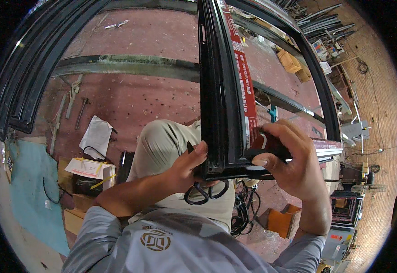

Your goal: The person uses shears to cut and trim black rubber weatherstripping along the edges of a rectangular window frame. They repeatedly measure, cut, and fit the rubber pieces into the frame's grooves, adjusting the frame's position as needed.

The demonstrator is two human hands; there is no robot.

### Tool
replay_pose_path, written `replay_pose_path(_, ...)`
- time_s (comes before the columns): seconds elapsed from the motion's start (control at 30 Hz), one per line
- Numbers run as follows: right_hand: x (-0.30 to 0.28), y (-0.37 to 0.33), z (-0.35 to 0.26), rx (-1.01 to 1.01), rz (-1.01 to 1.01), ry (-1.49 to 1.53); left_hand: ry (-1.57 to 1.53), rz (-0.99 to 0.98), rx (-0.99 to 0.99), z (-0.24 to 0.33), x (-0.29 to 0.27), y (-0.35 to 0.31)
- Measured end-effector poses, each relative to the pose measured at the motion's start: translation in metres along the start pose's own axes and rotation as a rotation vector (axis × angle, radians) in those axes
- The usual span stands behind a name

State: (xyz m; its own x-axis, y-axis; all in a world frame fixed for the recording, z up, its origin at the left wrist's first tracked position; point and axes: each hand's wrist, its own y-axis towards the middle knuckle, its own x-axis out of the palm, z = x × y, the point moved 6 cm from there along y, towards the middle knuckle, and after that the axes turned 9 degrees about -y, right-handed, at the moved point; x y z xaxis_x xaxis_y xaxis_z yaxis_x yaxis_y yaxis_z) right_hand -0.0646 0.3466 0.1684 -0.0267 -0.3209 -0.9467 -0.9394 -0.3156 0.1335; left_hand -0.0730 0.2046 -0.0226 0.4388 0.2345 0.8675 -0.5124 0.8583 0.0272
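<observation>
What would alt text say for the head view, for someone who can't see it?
A person's left hand, holding black scissors, and right hand, gripping a dark piece, are at the corner of a black frame with a red printed strip, above a reddish floor.

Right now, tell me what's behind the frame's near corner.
Past the near corner of the frame, scissors show their handles, with trousers beyond; the left hand is beside it. Part of that hand is covered, as is anything directly behind the corner.
</observation>
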Motion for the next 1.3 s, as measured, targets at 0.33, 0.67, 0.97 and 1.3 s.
replay_pose_path(0.33, -0.005, -0.002, 0.010, 0.012, -0.048, 0.028, -0.058, 0.133, -0.007, -0.010, -0.004, 0.005)
replay_pose_path(0.67, -0.011, -0.007, 0.022, 0.002, -0.088, 0.031, 0.022, 0.110, 0.249, 0.009, 0.027, -0.002)
replay_pose_path(0.97, -0.017, -0.010, 0.019, 0.035, -0.052, 0.040, 0.110, 0.374, 0.227, 0.026, 0.058, -0.015)
replay_pose_path(1.3, -0.013, -0.011, 0.022, 0.045, 0.032, 0.046, 0.452, 0.436, 0.243, 0.053, 0.062, -0.019)
